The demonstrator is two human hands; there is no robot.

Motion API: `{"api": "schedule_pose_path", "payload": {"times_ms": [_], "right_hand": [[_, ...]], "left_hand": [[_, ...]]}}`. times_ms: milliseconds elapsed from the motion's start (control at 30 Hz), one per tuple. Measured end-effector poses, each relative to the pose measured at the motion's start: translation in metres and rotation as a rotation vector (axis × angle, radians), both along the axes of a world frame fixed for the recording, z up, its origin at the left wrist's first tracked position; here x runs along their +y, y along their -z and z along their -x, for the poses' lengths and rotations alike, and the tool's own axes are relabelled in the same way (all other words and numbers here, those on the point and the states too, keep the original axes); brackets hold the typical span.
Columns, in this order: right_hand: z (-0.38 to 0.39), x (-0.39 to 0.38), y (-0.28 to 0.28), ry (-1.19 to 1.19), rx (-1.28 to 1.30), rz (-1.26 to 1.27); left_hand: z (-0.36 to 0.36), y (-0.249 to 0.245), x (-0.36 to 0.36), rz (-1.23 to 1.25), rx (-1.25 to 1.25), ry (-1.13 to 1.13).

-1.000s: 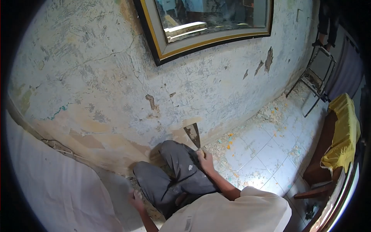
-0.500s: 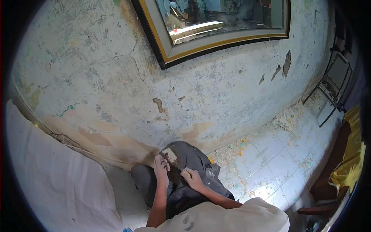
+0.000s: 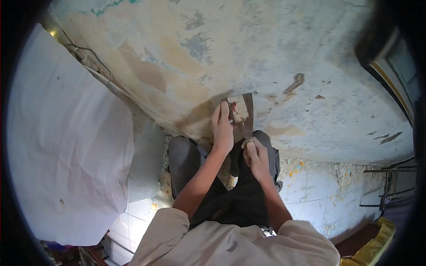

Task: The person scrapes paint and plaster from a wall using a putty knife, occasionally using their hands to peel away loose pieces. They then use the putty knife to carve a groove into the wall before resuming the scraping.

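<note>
Nearest is the pale shirt (image 3: 199, 241), and past it the dark trousers (image 3: 184, 153), knees bent up toward the wall. Over the knees, the right hand (image 3: 258, 160) has its grip clenched round the handle of a wide scraper (image 3: 249, 115), whose blade points away toward the wall. The left hand (image 3: 223, 133) has its fingers up at the other side of the blade, by a pale, red-flecked patch (image 3: 240, 111) (stuck on or a separate piece, I cannot tell); whether that grip pinches or only steadies is hidden too. The scraper looks close to the wall (image 3: 186, 66), though contact is unclear. To work this well, keep the right wrist firm and the handle in line with the forearm, hold the blade flat and low, and press evenly across its edge. The left fingertips are best kept behind that edge, off its corners. Light strokes suit the area round the chipped spot (image 3: 295, 83), where the surface looks weak. Farther right are the littered floor tiles (image 3: 310, 186) and a metal stand (image 3: 386, 190).
</note>
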State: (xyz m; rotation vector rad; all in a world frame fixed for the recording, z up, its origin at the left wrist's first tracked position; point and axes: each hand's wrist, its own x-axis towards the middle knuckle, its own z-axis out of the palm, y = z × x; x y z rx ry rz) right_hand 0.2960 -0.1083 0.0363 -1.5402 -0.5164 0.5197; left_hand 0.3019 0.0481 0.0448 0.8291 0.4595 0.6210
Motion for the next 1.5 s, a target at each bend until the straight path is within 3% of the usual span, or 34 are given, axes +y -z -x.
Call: {"api": "schedule_pose_path", "payload": {"times_ms": [233, 367, 567, 767, 900, 1300, 1500], "right_hand": [[-0.001, 0.036, -0.015, -0.011, 0.142, -0.028], [0.000, 0.042, -0.016, 0.033, 0.109, -0.006], [0.006, 0.040, -0.008, 0.113, 0.069, 0.023], [0.004, 0.038, 0.007, 0.108, 0.064, -0.003], [0.011, 0.038, 0.001, 0.072, 0.111, 0.056], [0.028, 0.062, 0.018, 0.193, 0.049, -0.091], [0.018, 0.092, 0.007, 0.129, -0.063, -0.122]], "left_hand": [[-0.008, 0.010, 0.037, -0.208, -0.085, -0.042], [-0.014, 0.018, 0.028, -0.115, -0.130, -0.059], [0.008, 0.002, 0.030, -0.108, -0.130, 0.167], [0.006, 0.017, 0.030, -0.060, -0.160, 0.175], [0.005, 0.012, 0.029, -0.075, -0.169, 0.119], [0.005, 0.008, 0.030, -0.151, -0.133, -0.045], [0.006, -0.011, 0.053, -0.109, -0.159, -0.139]]}}
